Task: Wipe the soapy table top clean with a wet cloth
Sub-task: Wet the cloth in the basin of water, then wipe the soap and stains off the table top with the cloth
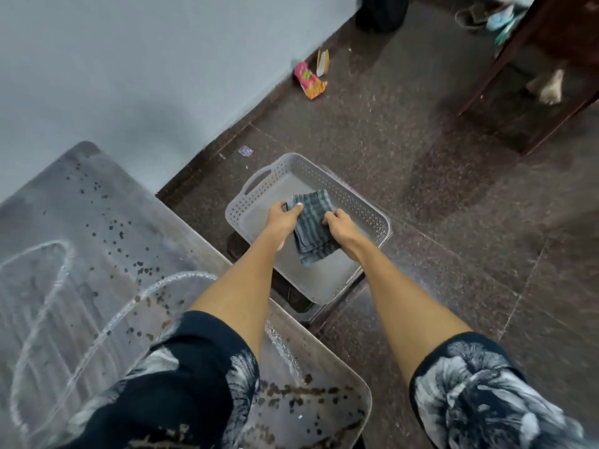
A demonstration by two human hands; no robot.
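A dark blue checked cloth (312, 230) hangs folded over a grey perforated plastic basket (356, 202). Both hands grip it. My left hand (282, 218) pinches its upper left edge, thumb on top. My right hand (337, 223) clasps its right side. The grey table top (97, 228) fills the lower left, marked with white soapy streaks in curved lines and scattered dark brown specks. My left forearm and patterned sleeve cover part of its near right corner.
The basket rests on a dark low stand on the speckled brown floor. A pale wall runs behind the table. Snack wrappers (309, 81) lie near the wall. A dark wooden furniture frame (531, 92) stands at the upper right, sandals beyond it.
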